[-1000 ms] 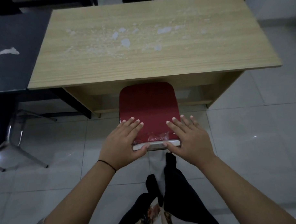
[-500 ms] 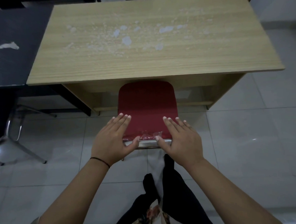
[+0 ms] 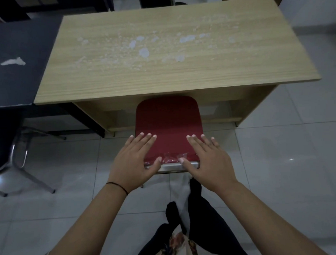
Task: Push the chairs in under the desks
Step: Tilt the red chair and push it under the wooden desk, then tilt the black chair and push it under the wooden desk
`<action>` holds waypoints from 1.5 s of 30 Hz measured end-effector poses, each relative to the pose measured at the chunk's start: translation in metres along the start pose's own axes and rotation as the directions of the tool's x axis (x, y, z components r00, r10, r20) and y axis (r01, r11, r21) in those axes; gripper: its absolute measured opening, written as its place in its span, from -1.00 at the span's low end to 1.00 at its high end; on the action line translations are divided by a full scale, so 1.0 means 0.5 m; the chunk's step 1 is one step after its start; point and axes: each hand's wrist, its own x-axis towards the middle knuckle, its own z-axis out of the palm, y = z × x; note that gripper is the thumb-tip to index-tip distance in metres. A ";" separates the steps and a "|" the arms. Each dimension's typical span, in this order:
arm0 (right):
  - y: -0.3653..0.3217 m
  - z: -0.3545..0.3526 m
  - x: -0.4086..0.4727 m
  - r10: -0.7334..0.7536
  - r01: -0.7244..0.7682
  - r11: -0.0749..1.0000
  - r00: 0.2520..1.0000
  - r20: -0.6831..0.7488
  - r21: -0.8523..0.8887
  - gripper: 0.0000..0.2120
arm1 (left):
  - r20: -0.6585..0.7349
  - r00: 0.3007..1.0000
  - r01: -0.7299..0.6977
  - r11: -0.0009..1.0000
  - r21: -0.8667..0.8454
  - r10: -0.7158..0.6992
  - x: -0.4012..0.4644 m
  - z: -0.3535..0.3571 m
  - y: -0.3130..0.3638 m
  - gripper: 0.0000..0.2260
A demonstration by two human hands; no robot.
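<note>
While the chair (image 3: 168, 125) sits partly under the bench (image 3: 160, 51), left hand (image 3: 135, 162) and right hand (image 3: 207, 160) press its backrest — fingers (image 3: 144, 141) straight, gripping nothing.

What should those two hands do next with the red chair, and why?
Probably keep pushing it a little further forward. Both the left hand and right hand lie flat on the red chair, and much of it shows in front of the wooden desk edge, so it isn't fully tucked under.

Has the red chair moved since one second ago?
Yes. The red chair slid further under the wooden desk; less of it shows before the desk's front edge.
</note>
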 end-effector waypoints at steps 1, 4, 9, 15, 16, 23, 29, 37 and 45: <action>-0.001 -0.003 0.000 -0.003 0.003 1.000 1.000 -0.003 0.013 -0.33 | -0.011 1.000 0.004 1.000 -0.009 -0.004 0.004 -0.003 -0.001 -0.45; -0.005 -0.016 0.010 -0.007 0.008 1.000 0.999 -0.037 0.025 -0.36 | -0.052 0.999 0.017 1.000 -0.009 -0.017 0.027 -0.018 -0.002 -0.51; 0.004 -0.045 0.052 -0.015 0.014 1.000 1.000 -0.011 -0.005 -0.30 | -0.032 0.999 -0.002 1.000 0.028 0.003 0.091 -0.040 0.005 -0.47; 0.048 -0.100 0.100 0.024 -0.024 0.999 1.000 0.005 -0.024 -0.46 | -0.042 0.999 -0.029 0.998 0.053 0.031 0.183 -0.066 0.049 -0.40; 0.054 -0.107 0.107 0.028 -0.028 0.999 1.000 0.008 -0.026 -0.46 | -0.038 0.999 -0.032 0.998 0.052 0.034 0.196 -0.067 0.057 -0.39; 0.164 -0.180 0.155 0.049 -0.048 0.999 0.999 0.019 -0.010 -0.47 | -0.020 0.998 -0.061 0.996 0.059 0.062 0.314 -0.062 0.169 -0.33; 0.325 -0.272 0.180 0.079 -0.078 0.997 0.996 0.046 -0.024 -0.48 | 0.026 0.997 -0.068 0.996 0.056 0.067 0.449 -0.045 0.324 -0.56; 0.568 -0.416 0.194 0.195 -0.199 0.979 0.978 0.076 0.053 -0.52 | 0.058 0.994 -0.095 0.995 0.010 0.094 0.622 -0.032 0.558 -0.54; 0.751 -0.512 0.239 0.247 -0.265 0.940 0.963 0.108 0.216 -0.50 | 0.177 0.979 -0.092 0.995 -0.043 0.098 0.773 -0.041 0.725 -0.51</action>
